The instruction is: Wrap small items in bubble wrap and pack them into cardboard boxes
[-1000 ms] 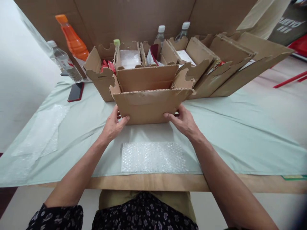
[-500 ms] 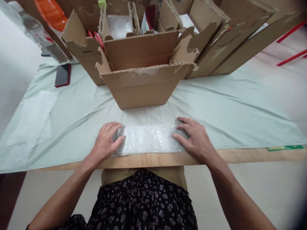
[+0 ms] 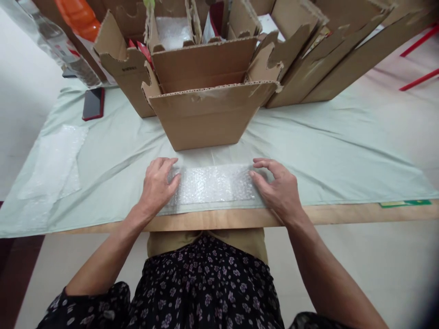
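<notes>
A flat strip of bubble wrap (image 3: 216, 184) lies on the pale green cloth near the table's front edge. At its left end rests my left hand (image 3: 159, 183), thumb and fingers apart, the fingertips at the wrap's edge. My right hand (image 3: 279, 185) is at the other end, with a gap between thumb and fingers and the thumb at the wrap's corner. Just beyond the wrap stands an open cardboard box (image 3: 209, 119).
More cardboard boxes (image 3: 308, 68) stand along the back, some holding packets. To the left are other bubble wrap sheets (image 3: 55, 164), a phone (image 3: 93, 104), a clear bottle (image 3: 65, 45) and an orange bottle (image 3: 78, 18). A green item (image 3: 404, 204) lies at the right front edge.
The whole view has shifted slightly, so the table and boxes sit higher in it. The fingers of my right hand have drawn closer together and its thumb has shifted at the wrap's end.
</notes>
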Motion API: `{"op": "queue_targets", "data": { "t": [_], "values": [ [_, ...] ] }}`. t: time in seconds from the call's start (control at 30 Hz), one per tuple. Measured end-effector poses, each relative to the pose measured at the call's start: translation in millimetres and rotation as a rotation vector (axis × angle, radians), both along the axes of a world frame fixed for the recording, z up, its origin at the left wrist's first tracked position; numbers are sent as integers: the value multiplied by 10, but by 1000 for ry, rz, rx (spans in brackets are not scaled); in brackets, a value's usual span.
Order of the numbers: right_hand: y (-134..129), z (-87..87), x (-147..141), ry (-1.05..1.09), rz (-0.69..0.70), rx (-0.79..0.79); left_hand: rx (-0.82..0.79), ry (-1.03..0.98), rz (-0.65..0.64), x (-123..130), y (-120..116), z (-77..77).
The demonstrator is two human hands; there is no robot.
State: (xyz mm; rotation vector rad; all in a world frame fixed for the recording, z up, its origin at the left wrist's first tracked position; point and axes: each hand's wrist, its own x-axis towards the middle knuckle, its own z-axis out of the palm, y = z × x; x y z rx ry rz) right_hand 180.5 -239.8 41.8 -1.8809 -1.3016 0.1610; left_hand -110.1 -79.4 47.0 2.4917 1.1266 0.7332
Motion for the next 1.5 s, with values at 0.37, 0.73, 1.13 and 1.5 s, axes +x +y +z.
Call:
{"op": "queue_targets", "data": {
  "t": [0.37,0.73,1.13,1.5],
  "values": [
    [-214,-245,-167,-382,320,-24,51,-11,-274,-173,-306,-262],
    [-270,-194,-160,-498,396,-71,79,73,-237,-205,-289,-223],
    [-254,-102,-174,-463,463,-57,171,78,-280,-148,-365,-134],
    [-193,-156,-197,-466,392,-40,72,100,-286,-125,-381,-154]
  ]
}}
